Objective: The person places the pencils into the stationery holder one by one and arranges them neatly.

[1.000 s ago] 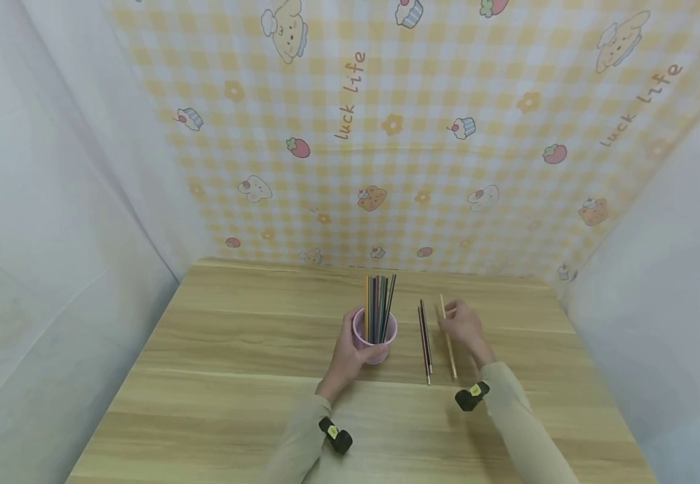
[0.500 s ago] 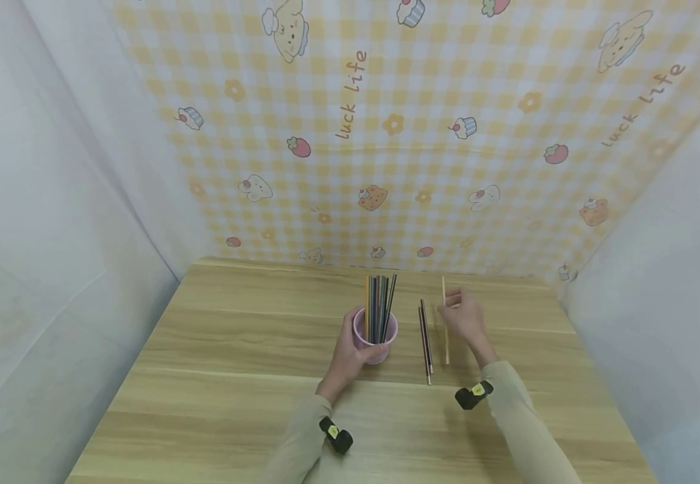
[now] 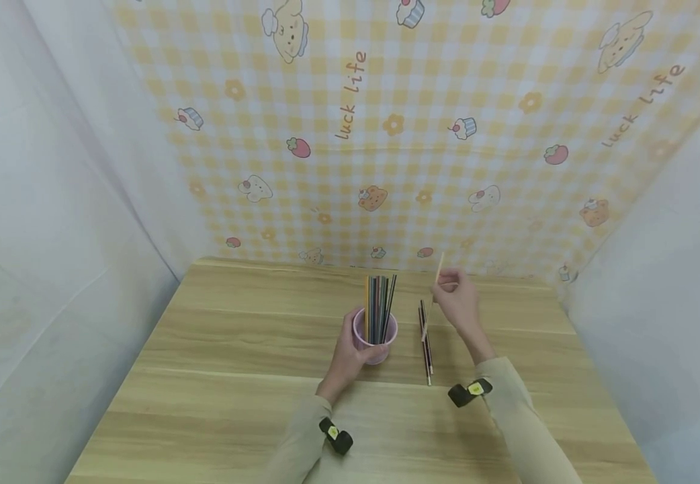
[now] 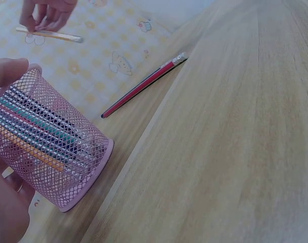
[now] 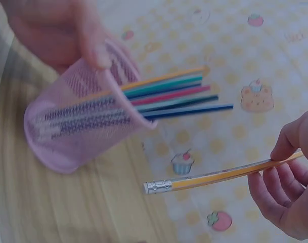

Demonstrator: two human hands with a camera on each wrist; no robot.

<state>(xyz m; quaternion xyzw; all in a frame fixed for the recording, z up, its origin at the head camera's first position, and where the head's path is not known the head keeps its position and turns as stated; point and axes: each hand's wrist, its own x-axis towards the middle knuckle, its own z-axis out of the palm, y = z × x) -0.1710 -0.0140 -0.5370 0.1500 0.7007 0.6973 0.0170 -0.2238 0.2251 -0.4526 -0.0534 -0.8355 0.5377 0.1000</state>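
My left hand (image 3: 348, 349) grips a pink mesh pencil cup (image 5: 75, 152) around its side, thumb near the rim. Inside stand several pencils (image 5: 169, 96) in orange, teal, pink and dark colours. To the right, my right hand (image 3: 460, 302) pinches a yellow pencil (image 5: 209, 178) above the table. Its silver ferrule and white eraser end point down and toward the cup in the head view. Between the cup and my right hand, dark and red pencils (image 4: 146, 83) lie close together on the table, eraser ends toward me.
The wood-grain table (image 3: 217, 403) carries the cup and the loose pencils. A yellow checked cloth (image 3: 422, 81) hangs behind its far edge. White sheets (image 3: 54, 235) enclose the left and right sides. Each sleeve has a black wrist camera (image 3: 469, 392).
My right hand has raised the yellow pencil from the table, moving it up and slightly left while tilting it. The left hand and the cup have stayed put.
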